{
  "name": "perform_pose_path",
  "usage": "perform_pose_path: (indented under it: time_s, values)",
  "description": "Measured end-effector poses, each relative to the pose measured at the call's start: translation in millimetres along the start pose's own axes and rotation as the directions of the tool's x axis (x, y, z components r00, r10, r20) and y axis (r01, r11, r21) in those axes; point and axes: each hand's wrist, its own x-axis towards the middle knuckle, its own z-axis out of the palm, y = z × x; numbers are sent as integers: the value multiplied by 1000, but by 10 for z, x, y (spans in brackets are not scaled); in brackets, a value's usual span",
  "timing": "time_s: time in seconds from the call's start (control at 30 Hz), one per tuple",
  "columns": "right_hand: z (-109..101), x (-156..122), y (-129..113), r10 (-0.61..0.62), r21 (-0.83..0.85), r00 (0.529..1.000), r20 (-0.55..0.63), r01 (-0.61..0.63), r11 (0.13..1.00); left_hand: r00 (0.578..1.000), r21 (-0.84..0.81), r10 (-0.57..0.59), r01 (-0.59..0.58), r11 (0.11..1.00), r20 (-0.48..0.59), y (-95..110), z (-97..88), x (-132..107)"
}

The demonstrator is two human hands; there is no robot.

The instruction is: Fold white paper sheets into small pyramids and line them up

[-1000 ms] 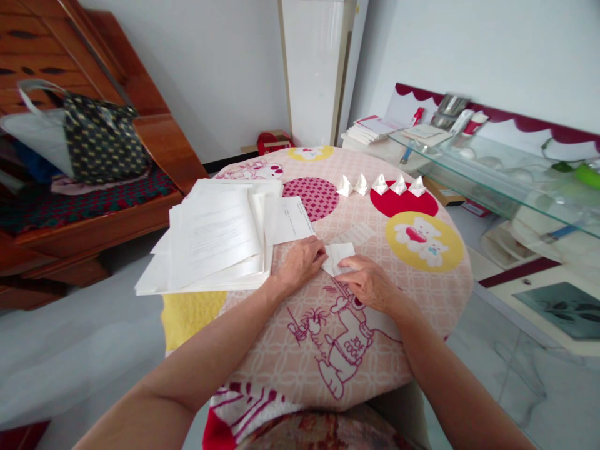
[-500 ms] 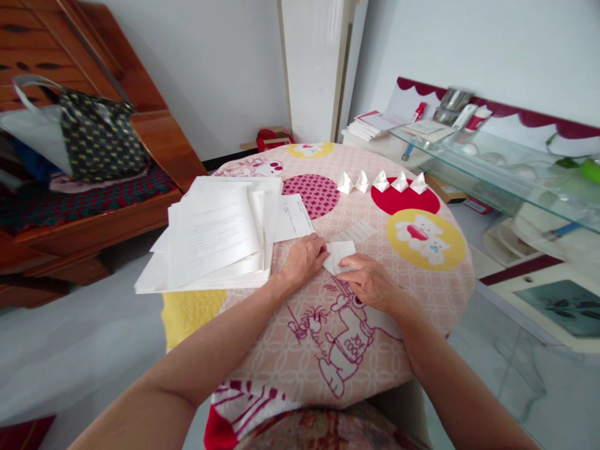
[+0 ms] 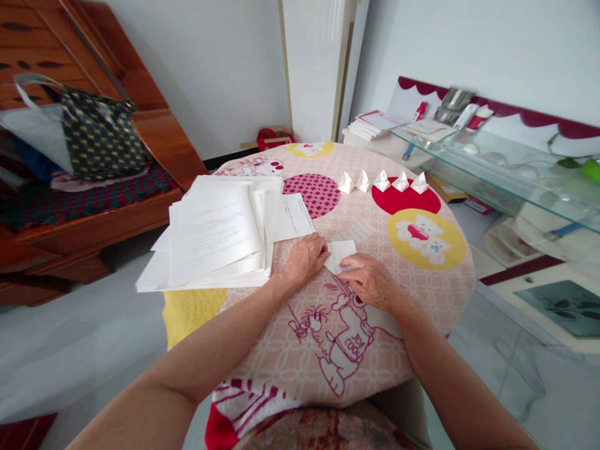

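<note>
A small folded piece of white paper point(image 3: 341, 252) lies on the round table's patterned pink cloth point(image 3: 422, 294). My left hand point(image 3: 304, 259) presses on its left edge with curled fingers. From the right, my right hand point(image 3: 370, 281) pinches the paper's near edge with closed fingers. Both hands rest on the cloth. A row of several small folded white paper shapes point(image 3: 382, 182) stands at the far side of the table.
A thick stack of white printed sheets point(image 3: 215, 234) covers the table's left part and overhangs its edge. A glass shelf unit point(image 3: 506, 175) with cups and books stands to the right. A wooden bench point(image 3: 94, 212) with a patterned bag point(image 3: 100, 140) is at the left.
Almost nothing has moved. Both hands stay on the small folded paper, with only a slight shift of the view.
</note>
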Motion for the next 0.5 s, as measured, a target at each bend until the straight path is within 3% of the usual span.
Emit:
perform_pose_path:
  time_s: [0.5]
  values:
    - [-28,42,-112,19,-56,999,26,-18,998,1000,-56,-9,8,998,-19,-23,-12,18]
